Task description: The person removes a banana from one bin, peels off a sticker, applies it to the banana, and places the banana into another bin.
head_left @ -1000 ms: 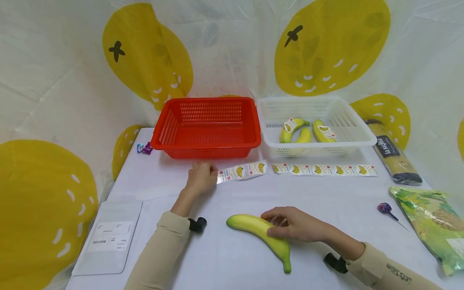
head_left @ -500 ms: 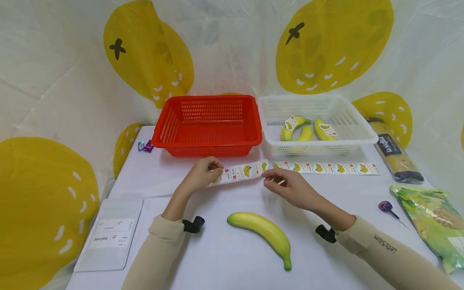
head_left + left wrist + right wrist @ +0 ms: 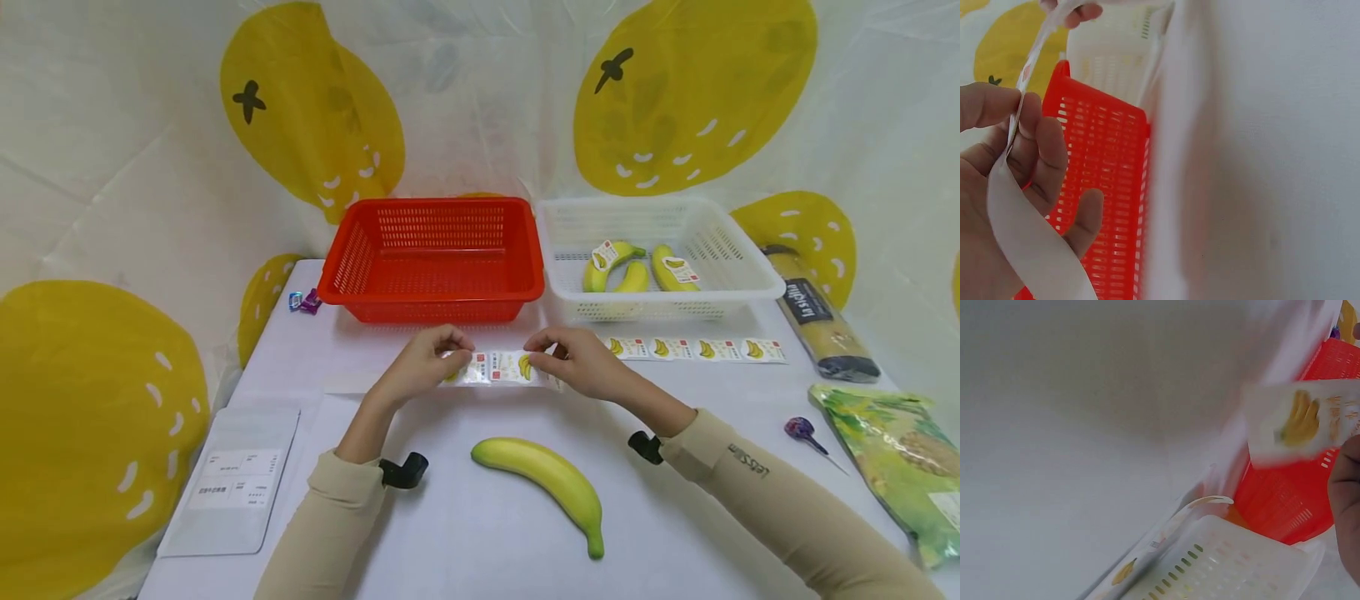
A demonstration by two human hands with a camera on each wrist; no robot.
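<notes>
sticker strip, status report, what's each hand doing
Left hand and right hand pinch the sticker strip ends, lifted off table. Banana lies untouched. Nothing blocking.

Both arms in beige sleeves reach forward, forearms angled inward, a black wrist mount on each. Left hand [image 3: 424, 364]: fingers curled, thumb and forefinger in a pinch grip. Right hand [image 3: 578, 360]: same pinch grip, facing the left, knuckles up. Hands level with each other, a short gap between the grips.
</notes>
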